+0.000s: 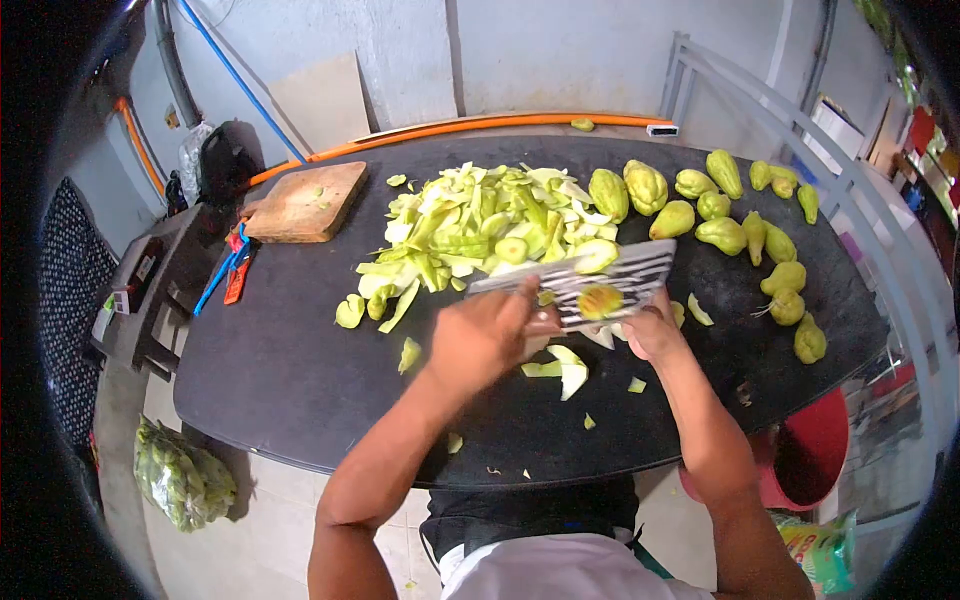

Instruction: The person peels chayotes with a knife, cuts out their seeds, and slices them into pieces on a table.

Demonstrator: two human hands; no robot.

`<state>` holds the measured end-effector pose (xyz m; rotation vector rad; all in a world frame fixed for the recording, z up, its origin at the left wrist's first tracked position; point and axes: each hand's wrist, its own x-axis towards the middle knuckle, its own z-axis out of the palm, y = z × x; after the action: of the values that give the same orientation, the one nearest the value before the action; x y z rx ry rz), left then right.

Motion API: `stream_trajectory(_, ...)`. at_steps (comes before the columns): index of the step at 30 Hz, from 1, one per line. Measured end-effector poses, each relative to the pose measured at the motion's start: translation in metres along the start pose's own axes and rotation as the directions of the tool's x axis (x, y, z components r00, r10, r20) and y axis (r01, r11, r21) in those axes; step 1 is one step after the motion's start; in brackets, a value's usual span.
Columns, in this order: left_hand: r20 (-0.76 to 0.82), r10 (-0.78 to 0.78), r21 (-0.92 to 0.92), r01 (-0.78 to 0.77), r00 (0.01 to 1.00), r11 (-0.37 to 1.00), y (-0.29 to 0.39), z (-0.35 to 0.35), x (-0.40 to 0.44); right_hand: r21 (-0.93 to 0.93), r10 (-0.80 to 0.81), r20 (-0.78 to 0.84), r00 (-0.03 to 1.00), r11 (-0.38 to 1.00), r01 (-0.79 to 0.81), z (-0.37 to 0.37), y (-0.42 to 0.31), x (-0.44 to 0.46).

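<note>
A thin chopping board with black and white stripes (650, 268) is held tilted above the table and partly blurred by motion. My left hand (485, 330) is closed on its near left side. My right hand (652, 325) grips its right side. A round yellow-green patch (600, 302) shows on the board; whether it is printed or a cut piece I cannot tell. Just past the board's far edge lies a big heap of pale green chayote slices (480, 215), with a cut chayote piece (596, 256) at that edge. Loose peelings (570, 372) lie below my hands.
Whole chayotes (722, 236) spread over the right side of the dark table (290, 350). A wooden chopping board (310, 200) lies at the back left, beside an orange-handled tool (237, 278). On the floor are a bag of green vegetables (185, 475) and a red bucket (812, 450).
</note>
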<state>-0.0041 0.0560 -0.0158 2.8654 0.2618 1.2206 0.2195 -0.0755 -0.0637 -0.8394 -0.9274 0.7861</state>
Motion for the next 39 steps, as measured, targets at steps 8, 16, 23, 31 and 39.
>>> stream_trajectory(8,0.025,-0.018,-0.012,0.019,1.000,1.000,0.004,-0.001,0.003,-0.100,-0.002,-0.018,1.000,0.995,0.001,0.010,-0.010,-0.004)
stream_trajectory(16,0.145,-0.450,-0.091,0.465,0.881,0.881,-0.018,-0.006,0.001,-0.163,0.006,-0.114,0.993,0.986,-0.025,0.028,-0.037,0.006)
stream_trajectory(23,0.233,-0.546,-0.432,0.589,0.804,0.683,-0.006,-0.011,0.011,-0.172,0.057,-0.192,0.980,0.981,-0.091,0.026,-0.051,0.008)
stream_trajectory(31,0.490,-0.632,-0.665,0.726,0.600,0.174,-0.007,-0.011,0.016,-0.588,-0.247,-0.120,0.961,0.798,0.132,0.014,-0.040,0.013)
stream_trajectory(39,0.272,-0.568,-0.744,0.544,0.777,0.388,-0.005,0.004,0.007,-0.334,-0.020,-0.140,0.990,0.942,-0.029,0.020,-0.045,0.010)
